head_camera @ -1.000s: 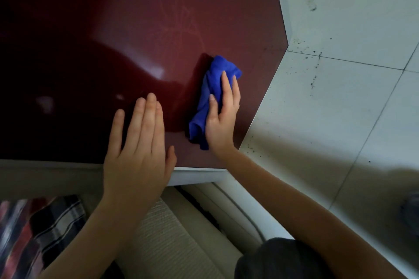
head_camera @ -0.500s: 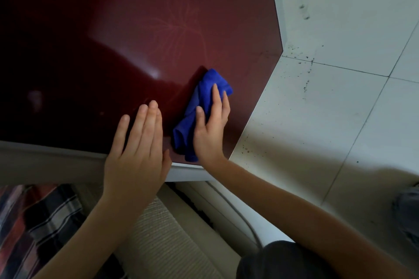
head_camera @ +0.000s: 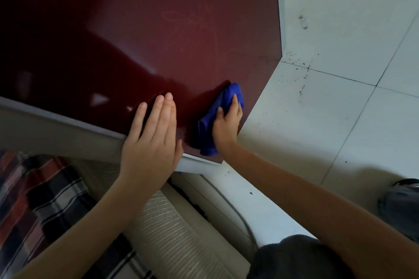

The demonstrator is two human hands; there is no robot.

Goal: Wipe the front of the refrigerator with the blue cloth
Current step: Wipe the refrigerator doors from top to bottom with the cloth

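Observation:
The refrigerator's glossy dark red door (head_camera: 181, 29) fills the upper left of the head view, with a white trim along its lower edge. My right hand (head_camera: 226, 125) presses the bunched blue cloth (head_camera: 207, 124) flat against the door near its lower right corner, fingers laid over the cloth. My left hand (head_camera: 152, 140) rests flat on the door just left of the cloth, fingers straight and together, palm over the bottom trim.
White floor tiles (head_camera: 328, 120) with dark specks lie to the right of the door. Below the door are a beige ribbed surface (head_camera: 163, 233) and a plaid fabric (head_camera: 40, 199). A dark shoe (head_camera: 401, 206) sits at the right edge.
My right hand has slid the blue cloth down the door toward the lower right corner. My left hand has stayed flat on the door.

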